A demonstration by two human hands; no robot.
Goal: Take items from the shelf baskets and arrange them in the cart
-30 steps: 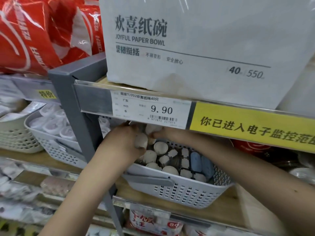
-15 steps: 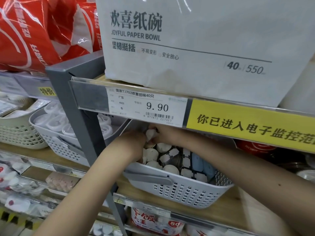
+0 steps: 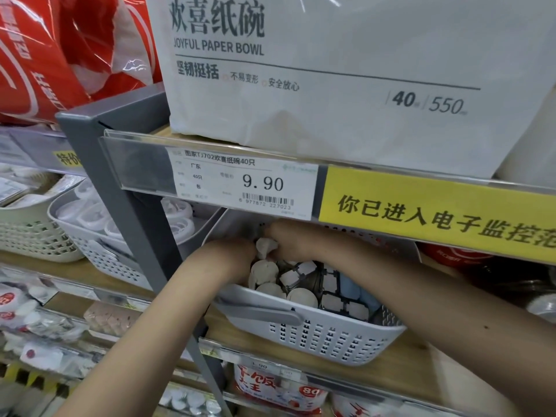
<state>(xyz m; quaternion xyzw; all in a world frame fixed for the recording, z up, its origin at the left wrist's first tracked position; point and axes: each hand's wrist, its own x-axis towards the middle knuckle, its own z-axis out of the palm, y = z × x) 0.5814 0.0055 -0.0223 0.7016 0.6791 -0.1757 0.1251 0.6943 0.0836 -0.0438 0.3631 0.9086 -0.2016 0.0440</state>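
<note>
Both hands, left hand (image 3: 228, 257) and right hand (image 3: 290, 240), pinch one small white item (image 3: 264, 246) over grey basket (image 3: 316, 332); picking step. Next: lift clear toward cart.

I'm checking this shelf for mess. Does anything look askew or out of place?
The grey basket both hands reach into sits skewed, one corner over the shelf edge. The left hand and right hand meet at a small white item. No spill or damage shows.
</note>
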